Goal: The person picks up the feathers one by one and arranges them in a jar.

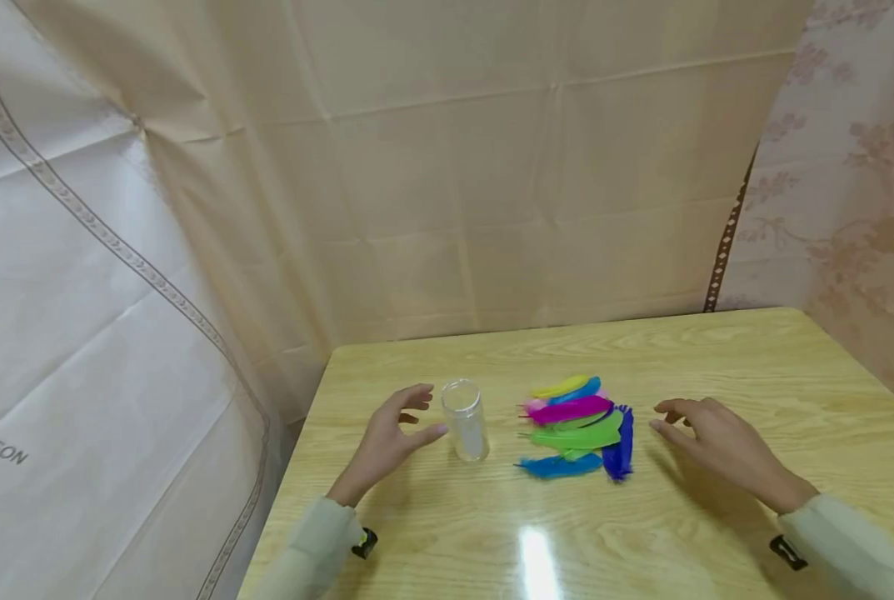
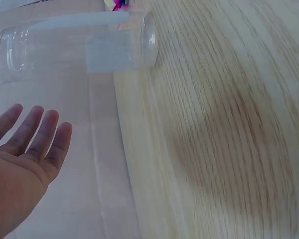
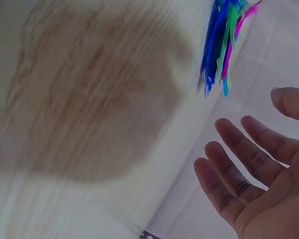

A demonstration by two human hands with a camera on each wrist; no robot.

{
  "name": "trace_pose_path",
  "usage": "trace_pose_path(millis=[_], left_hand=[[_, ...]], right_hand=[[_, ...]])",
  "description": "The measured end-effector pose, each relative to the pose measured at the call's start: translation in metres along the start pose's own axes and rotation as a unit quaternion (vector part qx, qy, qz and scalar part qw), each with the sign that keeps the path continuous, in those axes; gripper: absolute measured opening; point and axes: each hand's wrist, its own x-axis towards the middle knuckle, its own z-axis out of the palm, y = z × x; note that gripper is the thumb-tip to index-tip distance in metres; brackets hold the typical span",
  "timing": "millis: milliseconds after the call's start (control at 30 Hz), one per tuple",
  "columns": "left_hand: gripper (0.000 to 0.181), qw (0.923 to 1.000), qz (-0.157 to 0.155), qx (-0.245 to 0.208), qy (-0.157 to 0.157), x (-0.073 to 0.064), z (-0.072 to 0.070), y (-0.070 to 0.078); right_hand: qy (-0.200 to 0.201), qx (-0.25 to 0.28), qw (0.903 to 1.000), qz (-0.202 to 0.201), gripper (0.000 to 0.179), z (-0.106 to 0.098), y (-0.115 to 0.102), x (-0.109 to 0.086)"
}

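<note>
An upright clear glass jar [image 1: 467, 429] with a pale label stands on the table, just right of my left hand [image 1: 394, 433]. That hand's thumb and fingers spread toward the jar, holding nothing; in the left wrist view the glass jar [image 2: 70, 47] lies beyond the fingers [image 2: 32, 134]. Several colored feathers lie in a loose group right of the jar: green [image 1: 585, 435], magenta [image 1: 570, 410], yellow [image 1: 562, 387], light blue [image 1: 559, 467] and a dark blue feather [image 1: 619, 446]. My right hand [image 1: 716, 437] hovers right of the feathers, its fingers loosely bent around nothing.
The wood-grain table [image 1: 417, 542] ends at a beige curtain [image 1: 447, 208] along the back. A white cloth [image 1: 102, 333] hangs at the left, a flowered cloth [image 1: 859, 183] at the right. A bright reflection shows near the table's front.
</note>
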Motion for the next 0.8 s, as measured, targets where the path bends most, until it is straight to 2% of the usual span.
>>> trace_pose_path(millis=[233, 533, 800], left_hand=[[0.066, 0.9987, 0.006, -0.050, -0.011, 0.009, 0.012, 0.001], [0.071, 0.9994, 0.022, -0.019, -0.021, 0.020, 0.013, 0.000], [0.068, 0.9988, 0.009, -0.033, -0.036, 0.024, 0.017, 0.001]], right_hand=[[-0.013, 0.036, 0.9991, 0.019, 0.025, 0.010, -0.001, 0.004], [-0.040, 0.074, 0.9960, 0.032, 0.022, 0.030, -0.003, 0.007], [-0.059, 0.090, 0.9938, 0.029, 0.028, 0.041, -0.010, 0.010]])
